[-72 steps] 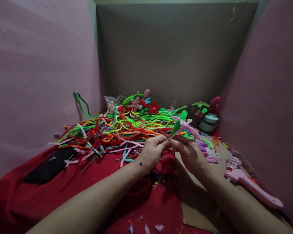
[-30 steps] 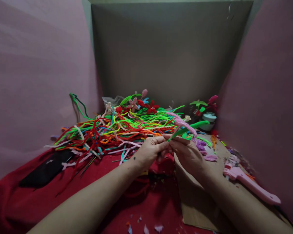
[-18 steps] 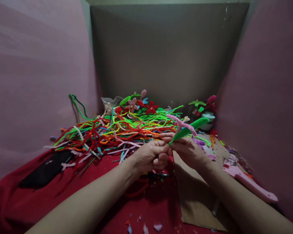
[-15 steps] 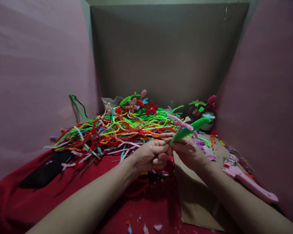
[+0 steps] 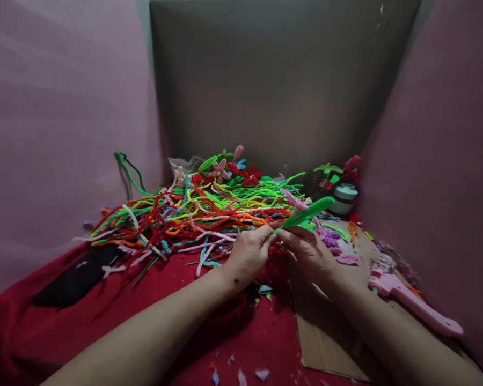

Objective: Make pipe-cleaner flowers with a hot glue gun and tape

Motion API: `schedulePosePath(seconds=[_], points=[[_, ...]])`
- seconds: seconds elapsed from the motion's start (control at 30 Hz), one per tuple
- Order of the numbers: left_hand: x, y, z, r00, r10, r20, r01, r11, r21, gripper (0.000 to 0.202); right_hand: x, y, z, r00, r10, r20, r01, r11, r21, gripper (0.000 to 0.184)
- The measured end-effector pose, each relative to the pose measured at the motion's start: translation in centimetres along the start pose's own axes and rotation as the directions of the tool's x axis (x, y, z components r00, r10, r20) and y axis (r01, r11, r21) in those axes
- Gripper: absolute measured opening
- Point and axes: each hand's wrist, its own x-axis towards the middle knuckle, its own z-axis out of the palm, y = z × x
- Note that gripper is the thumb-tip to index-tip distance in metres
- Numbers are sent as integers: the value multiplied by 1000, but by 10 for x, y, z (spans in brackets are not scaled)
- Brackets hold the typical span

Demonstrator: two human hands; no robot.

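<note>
Both hands meet in front of me at the base of a long green pipe-cleaner leaf (image 5: 312, 211), which slants up to the right. My left hand (image 5: 250, 253) is closed, its thumb and fingers pinching the narrow base of the leaf. My right hand (image 5: 310, 254) is closed on the same leaf from the other side, fingertips touching near the left ones. Just behind the leaf a pink pipe-cleaner flower (image 5: 293, 200) shows in part; whether a hand holds it too is hidden.
A heap of coloured pipe cleaners (image 5: 209, 206) with finished flowers (image 5: 219, 170) spreads behind my hands. A black phone-like slab (image 5: 78, 276) lies left on the red cloth (image 5: 177, 321). To the right are cardboard (image 5: 326, 332), a pink glue gun (image 5: 410, 300) and a lidded jar (image 5: 343, 199).
My left hand has turned over, its back now facing up with the fingers pinching the leaf's base. The leaf has shifted slightly left and hides more of the pink flower.
</note>
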Motion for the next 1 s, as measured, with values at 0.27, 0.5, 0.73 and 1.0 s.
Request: schedulePosePath(seconds=[0.27,0.5,0.73,1.0], points=[[7,3,1,975,-210,71,221,883,-414,26,0,-7,-1,998,36,-53,-39,998,-45,12],[6,14,-1,895,-356,269,433,550,-714,21,2,-15,4,996,48,-80,-45,998,35,11],[3,12,-6,803,-137,580,596,177,-783,16,3,-9,-8,994,61,93,-74,986,151,18],[1,2,-4,787,-11,616,615,89,-784,16,2,-6,-7,989,10,149,-24,995,97,15]])
